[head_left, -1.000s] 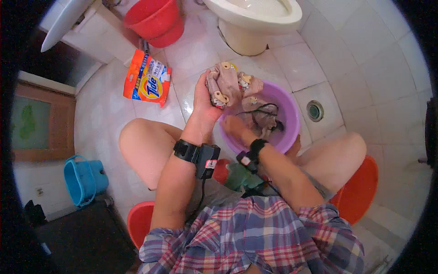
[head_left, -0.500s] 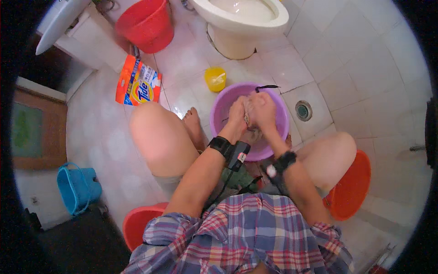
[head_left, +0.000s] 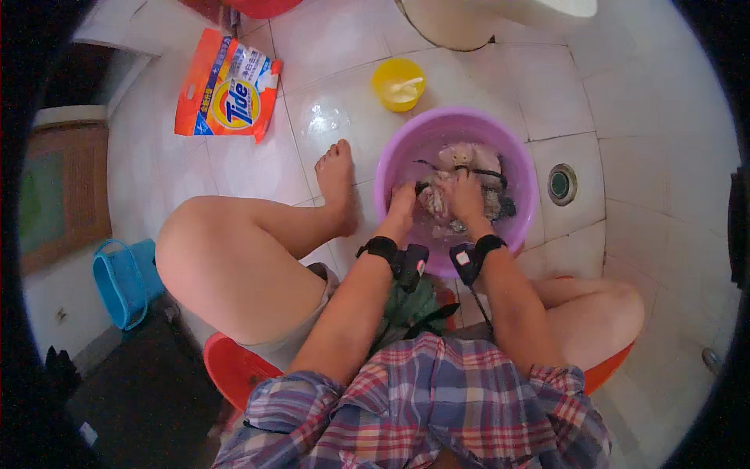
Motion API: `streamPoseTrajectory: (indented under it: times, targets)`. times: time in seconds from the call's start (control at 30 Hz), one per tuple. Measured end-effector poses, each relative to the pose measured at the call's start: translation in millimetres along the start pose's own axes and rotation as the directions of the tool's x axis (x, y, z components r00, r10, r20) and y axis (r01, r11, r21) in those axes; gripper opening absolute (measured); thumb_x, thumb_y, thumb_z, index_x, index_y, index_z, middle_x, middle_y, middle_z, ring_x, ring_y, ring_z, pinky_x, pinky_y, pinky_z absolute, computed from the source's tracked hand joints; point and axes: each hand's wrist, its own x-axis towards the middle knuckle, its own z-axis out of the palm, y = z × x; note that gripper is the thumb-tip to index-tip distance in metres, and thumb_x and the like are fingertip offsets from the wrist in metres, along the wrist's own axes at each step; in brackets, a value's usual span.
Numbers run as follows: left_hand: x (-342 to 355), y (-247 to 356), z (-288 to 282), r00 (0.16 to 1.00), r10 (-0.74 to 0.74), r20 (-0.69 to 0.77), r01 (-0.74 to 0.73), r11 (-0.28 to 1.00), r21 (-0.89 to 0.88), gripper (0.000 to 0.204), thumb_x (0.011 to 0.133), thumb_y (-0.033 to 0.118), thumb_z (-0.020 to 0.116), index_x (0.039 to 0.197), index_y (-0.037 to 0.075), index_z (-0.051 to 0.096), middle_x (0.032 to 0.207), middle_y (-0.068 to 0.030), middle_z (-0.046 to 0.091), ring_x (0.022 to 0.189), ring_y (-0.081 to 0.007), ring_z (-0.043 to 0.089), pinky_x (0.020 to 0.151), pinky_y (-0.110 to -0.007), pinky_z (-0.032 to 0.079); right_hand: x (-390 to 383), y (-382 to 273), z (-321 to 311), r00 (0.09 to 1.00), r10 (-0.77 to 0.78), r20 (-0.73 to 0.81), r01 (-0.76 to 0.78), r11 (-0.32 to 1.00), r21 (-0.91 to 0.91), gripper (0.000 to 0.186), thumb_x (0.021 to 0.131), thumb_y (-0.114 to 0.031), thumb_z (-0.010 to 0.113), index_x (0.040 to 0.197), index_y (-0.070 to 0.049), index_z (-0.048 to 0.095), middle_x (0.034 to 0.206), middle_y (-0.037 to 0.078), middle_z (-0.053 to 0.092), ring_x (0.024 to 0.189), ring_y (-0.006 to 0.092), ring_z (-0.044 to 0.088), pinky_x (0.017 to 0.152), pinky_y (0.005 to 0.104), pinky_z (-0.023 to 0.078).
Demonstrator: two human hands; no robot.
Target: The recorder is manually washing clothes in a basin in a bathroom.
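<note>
A purple basin [head_left: 388, 148] of water stands on the floor between my legs. In it lies a wet pale pink garment [head_left: 462, 155] with dark straps and greyish patterned parts; it may be a bra. My left hand [head_left: 401, 206] reaches in at the left, its fingers closed around a dark-edged part of the cloth. Beside it, my right hand [head_left: 467, 202] has its fingers curled over the middle of the garment. The water and folds hide some fingertips. Both wrists wear black straps with small devices.
Beyond the basin sits a yellow tub [head_left: 398, 84] with white contents. An orange detergent bag [head_left: 229, 87] lies at the far left. A floor drain [head_left: 562, 184] is right of the basin, and a toilet base [head_left: 447, 22] stands behind. A blue bucket [head_left: 125, 285] is at left.
My hands have come down from above the basin into the water and moved apart. The garment, bunched between them before, is now spread out in the basin. My view has tilted nearer.
</note>
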Motion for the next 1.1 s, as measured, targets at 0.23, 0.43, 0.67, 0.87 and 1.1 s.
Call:
streamPoseTrajectory:
  times: [0.23, 0.43, 0.67, 0.87, 1.1]
  targets:
    - [-6, 29, 15, 0.999, -0.014, 0.035, 0.024, 0.951, -0.307, 0.050, 0.091, 0.045, 0.037, 0.121, 0.006, 0.044, 0.113, -0.0118, 0.054, 0.098, -0.0256, 0.054, 0.080, -0.039, 0.048, 47, 20, -13, 0.889, 0.297, 0.349, -0.458, 0.616, 0.642, 0.043, 0.077, -0.036, 0.063, 0.102, -0.002, 0.053, 0.085, 0.009, 0.058, 0.076, 0.0210, 0.057, 0.067, 0.0329, 0.046]
    - [-105, 94, 44, 0.908, -0.101, 0.406, 0.285, 0.860, -0.424, 0.059, 0.083, 0.052, 0.048, 0.119, 0.006, 0.046, 0.112, -0.0094, 0.054, 0.094, -0.0251, 0.056, 0.081, -0.034, 0.048, -22, -96, -93, 0.977, 0.130, 0.172, -0.215, 0.631, 0.745, 0.041, 0.073, -0.034, 0.066, 0.099, -0.003, 0.057, 0.090, 0.009, 0.059, 0.079, 0.0218, 0.058, 0.070, 0.0354, 0.047]
    - [-108, 58, 68, 0.930, -0.023, 0.366, 0.173, 0.907, -0.384, 0.023, 0.082, 0.032, 0.050, 0.087, 0.009, 0.055, 0.081, -0.0045, 0.057, 0.068, -0.0189, 0.055, 0.057, -0.032, 0.049, -39, -66, -85, 0.971, 0.234, -0.051, -0.181, 0.857, 0.482, 0.039, 0.074, -0.032, 0.063, 0.100, -0.004, 0.056, 0.093, 0.015, 0.057, 0.085, 0.0311, 0.056, 0.078, 0.0367, 0.044]
    - [-116, 73, 72, 0.915, 0.020, 0.403, 0.162, 0.897, -0.410, 0.027, 0.085, 0.033, 0.043, 0.084, 0.010, 0.057, 0.077, -0.0068, 0.059, 0.064, -0.0208, 0.057, 0.054, -0.033, 0.048, -54, -62, -82, 0.944, 0.086, -0.319, 0.118, 0.815, 0.567, 0.033, 0.081, -0.031, 0.054, 0.101, -0.006, 0.053, 0.089, 0.017, 0.060, 0.083, 0.0331, 0.058, 0.074, 0.0391, 0.045]
    - [-98, 38, 76, 0.921, -0.008, 0.389, 0.118, 0.958, -0.261, 0.035, 0.086, 0.037, 0.042, 0.093, 0.006, 0.057, 0.087, -0.0062, 0.060, 0.071, -0.0229, 0.058, 0.059, -0.035, 0.049, -36, -40, -93, 0.961, 0.278, 0.001, -0.248, 0.856, 0.455, 0.036, 0.085, -0.036, 0.047, 0.101, -0.005, 0.049, 0.107, 0.019, 0.054, 0.096, 0.0373, 0.052, 0.079, 0.0441, 0.041]
